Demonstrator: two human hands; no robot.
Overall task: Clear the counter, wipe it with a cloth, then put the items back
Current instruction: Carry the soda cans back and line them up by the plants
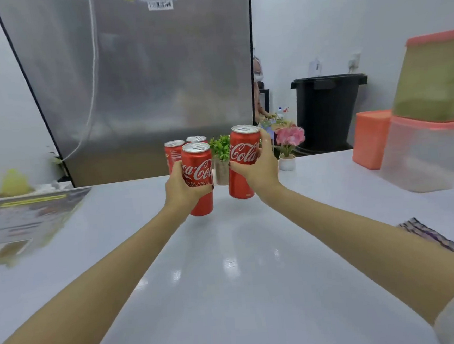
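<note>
Whether the cans are leaving the surface [229,280] or coming back to it cannot be told here. Either way the step is carrying two at once, and it goes best with both kept upright and apart so they do not knock each other. They should also pass clear of the green plant [221,150] that stands between and just behind them.

The left hand [185,187] wraps the left can [199,174] round its middle, thumb across the front and fingers curled behind. The right hand [261,169] grips the right can [242,157] the same way from its outer side, and this can sits a little higher. Both cans are upright, towards the far edge of the surface near its middle. Whether their bases touch it or hang just above is hard to tell.

Two other cans [174,151] stand at the far edge behind the left can. A pink flower pot [288,142] stands further right along that edge. A patterned cloth [437,239] lies at the right edge, nearer the person, which suggests the wiping is close in the sequence. Lidded tubs [423,156] are stacked at the far right corner.
</note>
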